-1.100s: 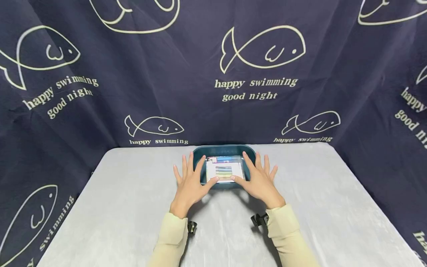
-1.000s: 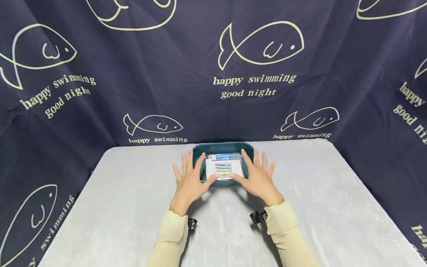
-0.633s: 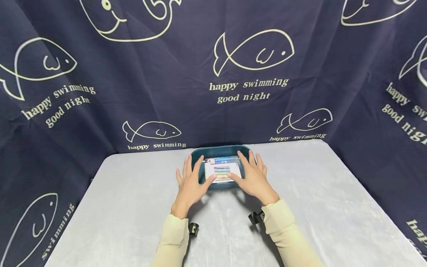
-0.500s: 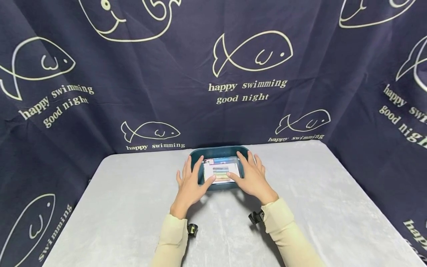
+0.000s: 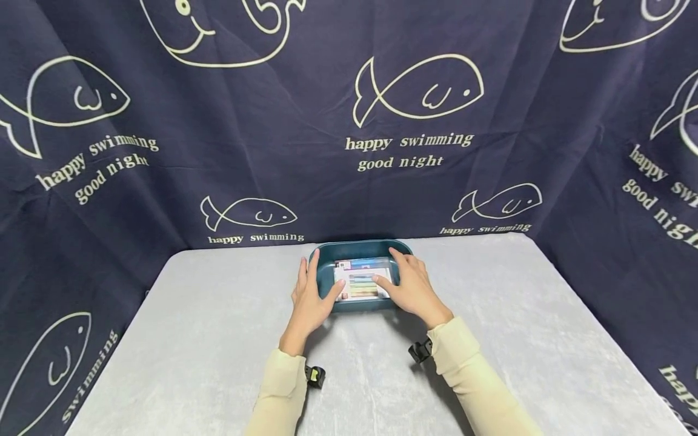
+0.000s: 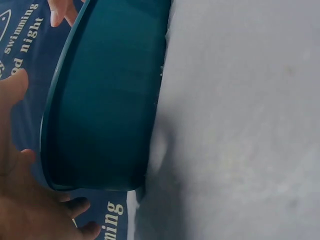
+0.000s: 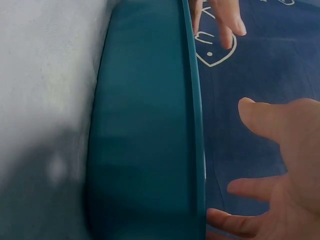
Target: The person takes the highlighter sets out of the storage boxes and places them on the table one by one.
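Note:
A dark teal plastic bin (image 5: 360, 307) stands at the far edge of the table. Inside it lies a flat clear-and-white pack (image 5: 362, 283) with blue, green and yellow strips showing through. My left hand (image 5: 311, 303) is at the bin's left side, fingers extended along the rim and thumb over the front near the pack. My right hand (image 5: 415, 289) is over the right side, its thumb tip overlapping the pack's right part. In the left wrist view the thumb and fingers stand apart above the bin's outer wall (image 6: 105, 100). The right wrist view also shows spread fingers by the rim.
A pale grey cloth (image 5: 218, 339) covers the table. Behind the bin hangs a dark blue curtain (image 5: 327, 151) printed with fish outlines and lettering; it continues along both sides. A small black camera mount (image 5: 315, 376) sits at the left wrist, another (image 5: 420, 351) at the right.
My left hand has shifted left, away from the pack, toward the bin's left rim. The right hand has moved only slightly. More of the pack's front is uncovered, and the camera view has shifted a little.

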Tool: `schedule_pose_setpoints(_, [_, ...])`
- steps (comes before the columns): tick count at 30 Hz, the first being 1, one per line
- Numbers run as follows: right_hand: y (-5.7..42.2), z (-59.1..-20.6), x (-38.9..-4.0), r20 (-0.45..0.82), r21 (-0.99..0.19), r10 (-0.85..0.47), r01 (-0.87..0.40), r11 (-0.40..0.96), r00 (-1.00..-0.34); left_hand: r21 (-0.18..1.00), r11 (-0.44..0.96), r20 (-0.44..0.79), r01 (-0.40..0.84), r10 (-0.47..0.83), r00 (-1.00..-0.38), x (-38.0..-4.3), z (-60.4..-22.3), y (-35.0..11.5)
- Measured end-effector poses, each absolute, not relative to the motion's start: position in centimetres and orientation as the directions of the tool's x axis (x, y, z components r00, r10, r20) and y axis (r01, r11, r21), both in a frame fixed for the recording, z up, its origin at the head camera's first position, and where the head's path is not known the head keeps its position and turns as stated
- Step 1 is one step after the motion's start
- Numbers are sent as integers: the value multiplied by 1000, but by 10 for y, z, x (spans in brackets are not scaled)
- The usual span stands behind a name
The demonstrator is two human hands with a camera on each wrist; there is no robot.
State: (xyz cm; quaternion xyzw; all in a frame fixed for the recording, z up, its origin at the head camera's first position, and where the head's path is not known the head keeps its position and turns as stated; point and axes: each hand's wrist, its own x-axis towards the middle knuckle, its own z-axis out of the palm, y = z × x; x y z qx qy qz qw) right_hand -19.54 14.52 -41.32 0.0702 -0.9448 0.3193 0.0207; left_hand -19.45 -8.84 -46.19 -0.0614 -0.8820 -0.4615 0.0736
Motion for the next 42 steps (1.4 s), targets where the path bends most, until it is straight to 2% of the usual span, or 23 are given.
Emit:
schedule_pose_setpoints(7, [143, -414, -204, 53, -584, -148, -150, 798, -988, 824, 545, 171, 154, 21, -985, -196, -466, -88])
schedule_pose_setpoints(14, [138, -416, -212, -8, -568, -166, -132, 813, -986, 860, 492, 187, 134, -60, -980, -202, -468, -91])
schedule_pose_setpoints(19, [133, -426, -217, -5, -565, -172, -139, 813, -985, 877, 458, 206, 143, -89, -975, -206, -473, -95])
schedule_pose_setpoints(27, [129, -435, -216, 4, -527, -156, -135, 839, -988, 903, 424, 128, 71, -107, -986, -204, -482, -100])
schedule_pose_setpoints(33, [127, -433, -217, 13, -518, -149, -134, 845, -989, 950, 313, 66, 19, -138, -988, -206, -483, -101])
schedule_pose_setpoints(42, [127, -429, -213, 59, -573, -70, -92, 815, -996, 979, 201, -17, -45, -136, -991, -206, -482, -97])
